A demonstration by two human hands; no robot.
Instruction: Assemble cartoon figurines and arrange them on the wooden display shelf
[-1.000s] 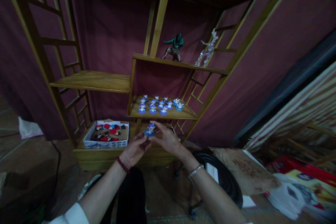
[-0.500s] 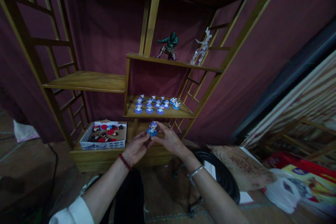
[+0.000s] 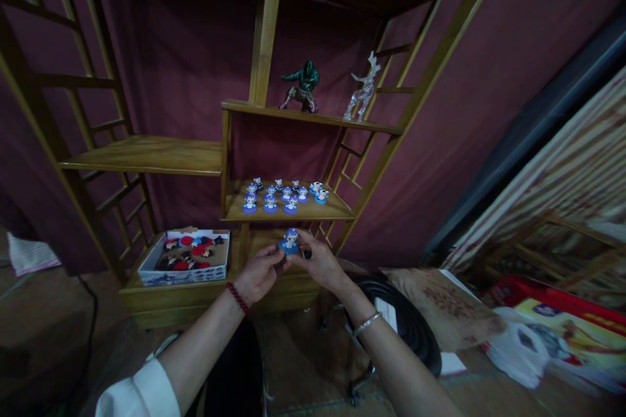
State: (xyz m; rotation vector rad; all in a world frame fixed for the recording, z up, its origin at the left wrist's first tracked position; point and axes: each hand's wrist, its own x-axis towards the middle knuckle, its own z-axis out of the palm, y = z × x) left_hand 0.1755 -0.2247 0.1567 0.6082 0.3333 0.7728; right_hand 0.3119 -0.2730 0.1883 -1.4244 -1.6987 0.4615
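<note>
A small purple-haired figurine [image 3: 290, 239] on a blue base is held upright between both hands, in front of the shelf. My left hand [image 3: 261, 272] grips its base from the left, fingers closed. From the other side my right hand [image 3: 320, 262] closes thumb and fingers on it. Just beyond, several similar figurines [image 3: 270, 202] with purple bases stand in rows on the small middle shelf [image 3: 229, 211]. Black-and-white ones are at the back, and blue-based ones [image 3: 321, 196] at the right. Lower left, a cardboard box [image 3: 184, 275] holds several red and black figurines.
A dark green crouching statue [image 3: 304, 86] and a clear deer ornament [image 3: 362, 88] stand on the upper shelf. At the right are a black round stool seat [image 3: 415, 332], a cardboard sheet [image 3: 445, 306] and a white plastic bag [image 3: 518, 348]. A cable [image 3: 92, 322] lies on the floor at left.
The camera view has shifted, so the shelf and box appear farther left. Both hands still hold the figurine, which sits slightly farther right in view.
</note>
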